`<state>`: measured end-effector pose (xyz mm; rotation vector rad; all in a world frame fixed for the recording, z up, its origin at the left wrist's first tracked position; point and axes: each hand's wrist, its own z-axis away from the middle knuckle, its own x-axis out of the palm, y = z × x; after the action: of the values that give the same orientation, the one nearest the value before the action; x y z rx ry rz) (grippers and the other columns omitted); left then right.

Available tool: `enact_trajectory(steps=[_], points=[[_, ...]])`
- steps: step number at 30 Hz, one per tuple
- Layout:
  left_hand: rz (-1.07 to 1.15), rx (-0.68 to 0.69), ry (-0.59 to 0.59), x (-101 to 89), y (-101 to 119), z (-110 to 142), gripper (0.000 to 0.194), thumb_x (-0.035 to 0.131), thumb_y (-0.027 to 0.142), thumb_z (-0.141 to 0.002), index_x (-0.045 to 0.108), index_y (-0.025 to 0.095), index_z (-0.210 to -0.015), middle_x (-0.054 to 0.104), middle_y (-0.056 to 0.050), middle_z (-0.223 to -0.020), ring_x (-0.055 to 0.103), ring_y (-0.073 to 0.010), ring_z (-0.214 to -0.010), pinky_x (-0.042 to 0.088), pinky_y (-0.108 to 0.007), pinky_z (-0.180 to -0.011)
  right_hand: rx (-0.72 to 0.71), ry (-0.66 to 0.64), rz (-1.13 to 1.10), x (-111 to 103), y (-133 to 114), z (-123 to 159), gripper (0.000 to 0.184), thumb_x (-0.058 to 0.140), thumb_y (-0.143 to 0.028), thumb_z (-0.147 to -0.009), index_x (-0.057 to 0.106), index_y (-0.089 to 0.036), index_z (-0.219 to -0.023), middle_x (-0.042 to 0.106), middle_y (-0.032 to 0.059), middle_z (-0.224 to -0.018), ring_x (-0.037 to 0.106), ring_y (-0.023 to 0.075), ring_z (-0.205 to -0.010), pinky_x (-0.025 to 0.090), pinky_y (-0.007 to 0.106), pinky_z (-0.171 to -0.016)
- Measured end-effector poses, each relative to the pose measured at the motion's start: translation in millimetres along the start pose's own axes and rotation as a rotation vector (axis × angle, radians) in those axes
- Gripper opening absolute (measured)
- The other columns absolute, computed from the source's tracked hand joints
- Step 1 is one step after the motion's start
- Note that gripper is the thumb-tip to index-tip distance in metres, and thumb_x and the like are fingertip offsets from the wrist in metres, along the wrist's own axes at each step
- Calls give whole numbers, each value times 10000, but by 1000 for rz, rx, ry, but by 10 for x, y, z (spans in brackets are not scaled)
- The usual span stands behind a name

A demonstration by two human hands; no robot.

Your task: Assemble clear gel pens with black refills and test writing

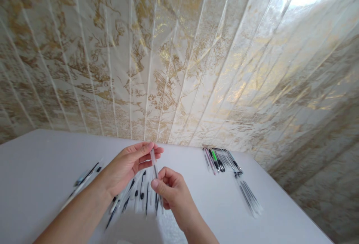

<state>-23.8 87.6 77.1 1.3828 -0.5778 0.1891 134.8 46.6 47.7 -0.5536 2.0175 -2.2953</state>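
Above a white table (pixel 42 169) my two hands meet on one pen. My left hand (pixel 129 165) pinches the clear cap end of the pen (pixel 153 160) between fingertips and thumb. My right hand (pixel 169 188) is closed round the lower part of the same pen, thumb on top. Under the hands lies a loose spread of pen parts (pixel 137 197), clear barrels and dark refills, blurred by motion.
At the back right of the table lies a row of assembled pens (pixel 220 160), one green, one pink. Beside them sits a bundle of thin refills (pixel 249 197). A few more pens (pixel 84 180) lie at the left. A gold-patterned wall (pixel 179 57) rises behind.
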Motion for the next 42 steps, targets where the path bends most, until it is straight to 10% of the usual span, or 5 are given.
enact_trajectory(steps=[11, 23, 32, 42], points=[[-4, -58, -33, -18, 25, -11, 146, 731, 333, -835, 777, 196, -811, 796, -57, -934, 697, -139, -870, 543, -191, -777, 126, -251, -181, -54, -20, 55, 423, 689, -553, -818, 633, -143, -735, 366, -99, -516, 143, 23, -376, 38, 216, -368], [-64, 78, -12, 8, 2, -9, 268, 791, 445, -747, 770, 191, -829, 790, -54, -906, 657, -151, -887, 514, -210, -791, 90, -198, -119, -63, -55, 45, 425, 719, -567, -762, 604, -165, -690, 252, -137, -415, 113, 49, -379, 74, 221, -374], [-87, 117, 116, 125, -27, 19, 336, 850, 514, -621, 755, 210, -726, 786, -40, -839, 643, -164, -849, 493, -235, -788, -219, 154, 406, -17, 13, 23, 358, 732, -358, -752, 445, -205, -603, 346, -95, -517, 271, 82, -511, 204, 228, -480], [-146, 85, 29, 25, 3, -7, 270, 795, 464, -729, 740, 200, -753, 777, -44, -857, 640, -163, -874, 493, -239, -794, -180, -6, 386, -39, -95, 93, 368, 585, -444, -878, 640, -156, -656, 309, -88, -483, 251, 76, -473, 186, 229, -459]])
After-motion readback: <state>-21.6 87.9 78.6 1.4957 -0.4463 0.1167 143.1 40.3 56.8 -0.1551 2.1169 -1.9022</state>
